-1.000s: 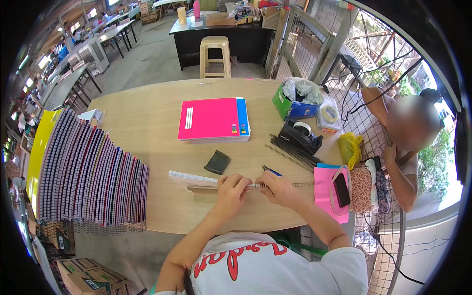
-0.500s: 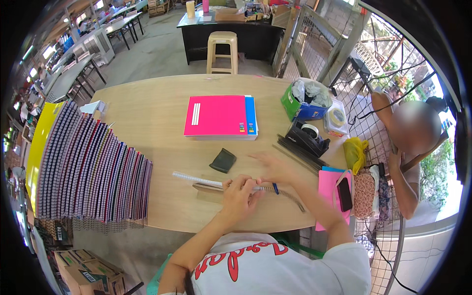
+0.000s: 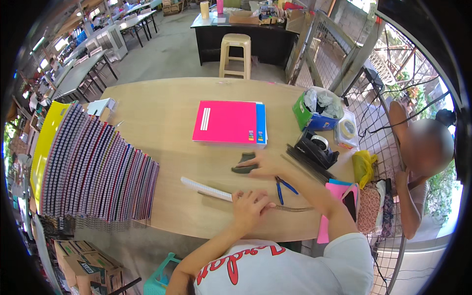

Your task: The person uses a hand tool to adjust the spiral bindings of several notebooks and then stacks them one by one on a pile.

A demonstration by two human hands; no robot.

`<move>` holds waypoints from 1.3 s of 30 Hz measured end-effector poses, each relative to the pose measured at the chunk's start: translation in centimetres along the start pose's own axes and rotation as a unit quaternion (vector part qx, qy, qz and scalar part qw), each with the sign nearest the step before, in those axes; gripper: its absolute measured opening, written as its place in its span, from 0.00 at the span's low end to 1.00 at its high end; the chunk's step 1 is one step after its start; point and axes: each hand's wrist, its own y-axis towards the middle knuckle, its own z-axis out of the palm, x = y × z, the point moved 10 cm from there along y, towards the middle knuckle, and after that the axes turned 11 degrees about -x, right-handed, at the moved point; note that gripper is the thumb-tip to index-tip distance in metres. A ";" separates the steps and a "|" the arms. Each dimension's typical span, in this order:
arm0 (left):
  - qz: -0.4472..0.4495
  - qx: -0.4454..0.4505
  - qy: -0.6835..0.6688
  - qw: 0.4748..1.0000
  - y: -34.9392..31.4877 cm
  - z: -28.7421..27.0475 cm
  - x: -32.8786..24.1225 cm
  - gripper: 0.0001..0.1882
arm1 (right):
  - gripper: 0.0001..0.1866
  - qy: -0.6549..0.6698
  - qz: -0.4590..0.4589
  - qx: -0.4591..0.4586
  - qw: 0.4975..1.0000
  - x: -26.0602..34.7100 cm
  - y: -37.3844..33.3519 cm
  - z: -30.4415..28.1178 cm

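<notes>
My left hand [image 3: 250, 206] lies curled on the table, pressing down where a long white strip [image 3: 206, 188] meets a thin wire spiral coil [image 3: 294, 209]. My right hand [image 3: 263, 166] reaches forward, and its fingers close over a small dark flat pad [image 3: 242, 164]. Blue-handled pliers [image 3: 281, 189] lie loose on the wood between my two hands. Just beyond the pad sits a stack of notebooks with a pink cover [image 3: 226, 123].
A fanned row of spiral-bound notebooks [image 3: 93, 167] fills the table's left side. At the right are a black tape dispenser [image 3: 317, 147], a green box [image 3: 314, 110], a tape roll tub [image 3: 346, 130] and a pink folder [image 3: 339, 189]. Another person [image 3: 423, 162] sits by the wire fence. A stool [image 3: 235, 54] stands behind the table.
My right hand has left the coil and reached forward onto the dark pad. The pliers now lie on the table. My left hand stays on the strip and coil.
</notes>
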 end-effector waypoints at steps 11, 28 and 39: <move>0.002 0.032 -0.045 0.999 1.6 -0.4 2.5 0.16 | 0.27 0.378 0.094 0.035 0.920 -1.8 -11.7 -0.8; -0.031 0.018 -0.082 0.996 1.4 -1.1 2.3 0.19 | 0.35 0.369 -0.031 0.093 0.924 1.0 -10.3 -3.1; -0.048 0.147 -0.046 0.987 3.0 1.3 0.3 0.12 | 0.40 0.528 -0.037 -0.025 0.848 -1.6 -12.5 -5.3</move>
